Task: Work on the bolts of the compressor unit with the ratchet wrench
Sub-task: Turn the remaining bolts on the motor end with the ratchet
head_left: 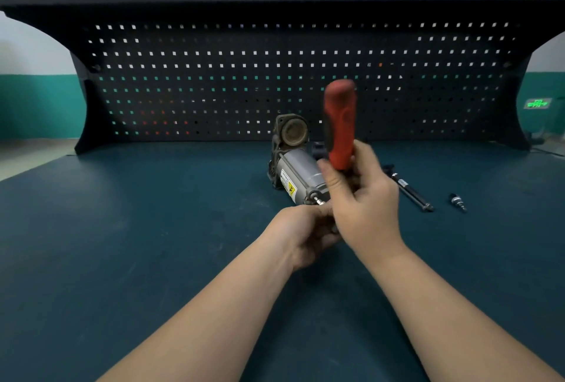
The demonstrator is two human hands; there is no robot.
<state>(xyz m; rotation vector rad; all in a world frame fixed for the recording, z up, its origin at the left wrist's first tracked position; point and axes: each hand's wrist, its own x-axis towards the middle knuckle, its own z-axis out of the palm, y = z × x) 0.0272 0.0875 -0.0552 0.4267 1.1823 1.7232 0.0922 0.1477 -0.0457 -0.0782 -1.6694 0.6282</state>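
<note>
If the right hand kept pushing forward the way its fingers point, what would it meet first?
Most likely the compressor: the right hand, gripping the wrench, points up-left at its grey cylinder, just beyond. Depth is unclear; they may already touch.

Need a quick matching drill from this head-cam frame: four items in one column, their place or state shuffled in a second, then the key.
Column 1
1. ratchet wrench
2. compressor unit
3. extension bar
4. small socket bit

Column 2
A. lies farthest right on the bench mat
B. red handle pointing up, gripped by the right hand
C. lies on the mat between the hands and the rightmost loose piece
D. grey cylinder lying on the mat, near end covered by the left hand

Pairs: 1-B, 2-D, 3-C, 4-A
</note>
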